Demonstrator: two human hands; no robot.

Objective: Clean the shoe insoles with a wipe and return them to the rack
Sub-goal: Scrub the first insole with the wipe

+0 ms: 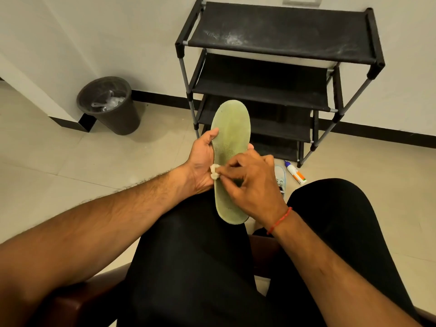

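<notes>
- Holding a green insole (232, 147) over my lap, toe end pointing away from me toward the rack (280, 74), heel end down near my thighs.
- My left hand (203, 159) is clamped on the insole's left edge about midway; thumb lies on the top face, fingers wrap round underneath, and one fingertip shows past the right edge.
- My right hand (254, 185) is closed on a small crumpled white wipe (215, 171), pinched between thumb and fingers.
- Wipe is pressed against the insole's left edge, just beside my left palm. My right hand crosses over the lower half of the insole.
- Insole face looks dull and slightly mottled; heel end darker.
- A red thread (279, 220) circles my right wrist.
- Rack stands against the wall ahead: black fabric shelves on a dark frame, top shelf dusty with pale smears. I see nothing lying on the shelves visible to me.
- On the floor near the rack's right foot lies a white tube (295, 172) with a blue cap and orange end.
- A pale shoe (280, 178) shows partly behind my right hand, on the floor.
- Dark bin (111, 107) stands at left by the wall corner, crumpled clear plastic inside.
- I am seated in a dark brown chair (77, 300), legs in black.
</notes>
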